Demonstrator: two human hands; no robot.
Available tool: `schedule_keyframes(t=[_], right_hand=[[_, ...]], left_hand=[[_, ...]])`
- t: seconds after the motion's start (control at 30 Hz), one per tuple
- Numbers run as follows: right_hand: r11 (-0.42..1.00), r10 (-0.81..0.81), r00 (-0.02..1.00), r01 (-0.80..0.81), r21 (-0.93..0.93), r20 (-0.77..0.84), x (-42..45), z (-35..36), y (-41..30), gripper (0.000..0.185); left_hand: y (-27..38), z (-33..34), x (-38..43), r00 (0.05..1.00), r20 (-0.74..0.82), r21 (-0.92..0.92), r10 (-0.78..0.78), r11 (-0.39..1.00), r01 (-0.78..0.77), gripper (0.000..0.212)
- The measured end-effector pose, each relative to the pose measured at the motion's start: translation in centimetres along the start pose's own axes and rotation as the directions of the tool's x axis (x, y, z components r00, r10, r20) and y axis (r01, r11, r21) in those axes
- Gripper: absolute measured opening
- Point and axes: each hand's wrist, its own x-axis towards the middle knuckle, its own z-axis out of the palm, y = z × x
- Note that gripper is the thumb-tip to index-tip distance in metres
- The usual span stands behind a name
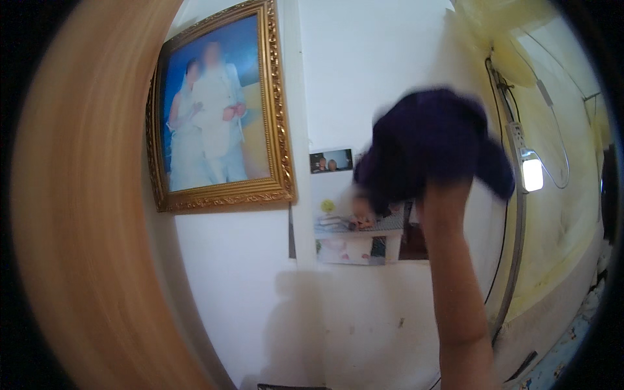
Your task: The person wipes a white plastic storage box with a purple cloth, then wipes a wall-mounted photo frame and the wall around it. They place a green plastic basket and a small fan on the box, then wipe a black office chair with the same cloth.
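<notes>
My right hand [445, 197] is raised in front of the wall, with a dark purple cloth [429, 136] bunched over it. Cloth and hand are blurred, and the cloth hides most of the fingers. A patch that looks like fingertips shows at the cloth's lower left edge. Behind the cloth, pictures are stuck on the white wall [360, 58]: a small photo [331, 161] and a larger print [351, 248], partly covered. Whether the cloth touches the wall I cannot tell. My left hand is out of view.
A gold-framed portrait of two people [219, 117] hangs at the left, beside a wooden panel [92, 195]. On the right, a power strip [515, 134] holds a lit white plug-in lamp [532, 174]. Black cables [502, 243] run down the yellowish wall covering [551, 234].
</notes>
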Motion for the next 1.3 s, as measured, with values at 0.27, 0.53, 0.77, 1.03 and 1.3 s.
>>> schedule_keyframes(t=[0.27, 0.53, 0.77, 1.03, 1.3], right_hand=[[0.676, -0.632, 0.768, 0.483, -0.557, -0.1, 21.3, 18.3, 5.0, 0.025], [0.476, 0.046, 0.519, 0.739, -0.476, 0.853, 18.0, 23.6, 7.8, 0.04], [0.886, -0.265, 0.585, 0.461, -0.045, 0.766, 12.7, 16.0, 5.7, 0.042], [0.678, -0.596, 0.8, 0.55, -0.487, 0.073, 17.2, 9.8, 4.0, 0.014], [0.579, -0.135, 0.724, 0.611, -0.539, 0.676, 12.5, 17.1, 5.1, 0.036]], left_hand=[[-1.1, -3.5, 2.8, 0.96, 0.033, 0.141, -0.279, 0.952, 0.272, 0.058], [0.0, -4.3, 5.4, 0.963, 0.015, 0.174, -0.27, 0.949, 0.263, 0.056], [-1.3, -2.9, 5.4, 0.972, 0.011, 0.181, -0.233, 0.957, 0.227, 0.054], [-1.8, -1.3, 3.0, 0.975, -0.027, 0.182, -0.22, 0.958, 0.221, 0.052], [-2.3, -0.9, 1.1, 0.966, -0.105, 0.193, -0.235, 0.949, 0.251, 0.05]])
